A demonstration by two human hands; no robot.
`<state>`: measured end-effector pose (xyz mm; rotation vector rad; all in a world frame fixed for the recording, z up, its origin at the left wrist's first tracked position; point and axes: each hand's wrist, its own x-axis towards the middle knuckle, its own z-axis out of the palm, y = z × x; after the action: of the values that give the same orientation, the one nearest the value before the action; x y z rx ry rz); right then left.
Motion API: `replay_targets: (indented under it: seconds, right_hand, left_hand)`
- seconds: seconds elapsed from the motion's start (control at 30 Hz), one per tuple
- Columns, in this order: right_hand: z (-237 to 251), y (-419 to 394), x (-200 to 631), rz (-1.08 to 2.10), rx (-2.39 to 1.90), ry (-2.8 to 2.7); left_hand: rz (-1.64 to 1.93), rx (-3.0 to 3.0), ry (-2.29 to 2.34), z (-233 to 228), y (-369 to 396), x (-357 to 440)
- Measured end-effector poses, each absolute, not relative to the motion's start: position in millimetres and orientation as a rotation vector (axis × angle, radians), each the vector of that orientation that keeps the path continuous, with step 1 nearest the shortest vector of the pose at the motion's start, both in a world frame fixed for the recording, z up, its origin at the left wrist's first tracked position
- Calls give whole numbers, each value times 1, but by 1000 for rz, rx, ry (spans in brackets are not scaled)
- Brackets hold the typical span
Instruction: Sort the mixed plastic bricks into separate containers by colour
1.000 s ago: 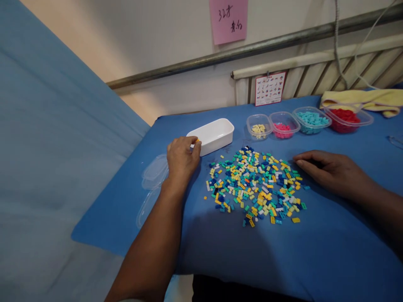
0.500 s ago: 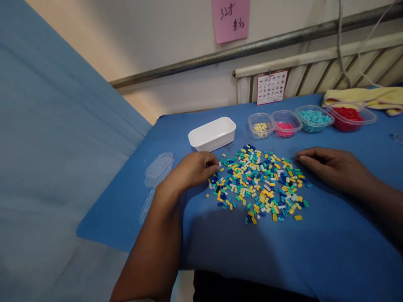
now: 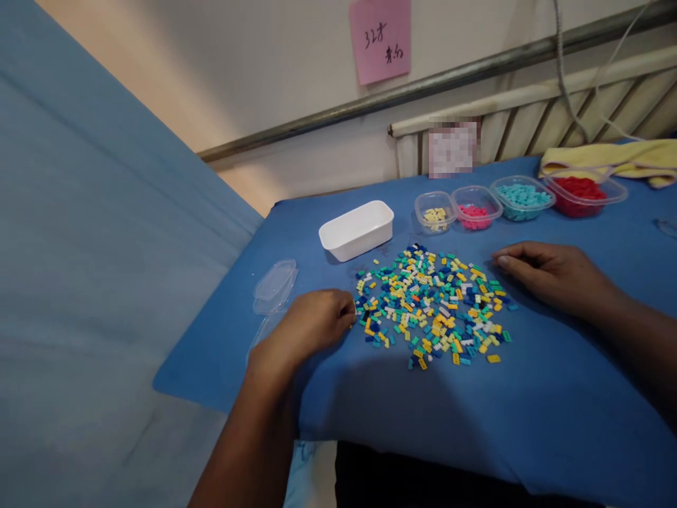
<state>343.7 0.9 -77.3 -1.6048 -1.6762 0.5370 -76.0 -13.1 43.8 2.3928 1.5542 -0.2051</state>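
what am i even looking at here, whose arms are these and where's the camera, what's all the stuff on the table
There is no machine here. A person wears a camera on the head, looking forward and down, so the two bare arms coming in from the bottom are that person's own.

The surface is a table under a blue cloth. In the middle lies a pile of small plastic bricks in yellow, teal, blue and white. The left hand is curled at the pile's left edge, fingertips at the bricks; whether it pinches one is too small to tell. The right hand rests flat at the pile's right edge, holding nothing that shows.

Behind the pile stands a white tub, then four clear containers of sorted pieces: pale yellow, pink, light blue, red. Clear lids lie to the left.
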Motion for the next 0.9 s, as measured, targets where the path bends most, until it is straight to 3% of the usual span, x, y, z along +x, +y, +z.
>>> replay_targets:
  seconds: [0.27, 0.9]
  right_hand:
    - [-77, 2, 344, 589, -1610, -1667]
    - [-77, 3, 344, 595, -1642, -1672]
  left_hand:
    - [112, 2264, 1695, 17, -60, -86]
    - [184, 2351, 1555, 6, -67, -63]
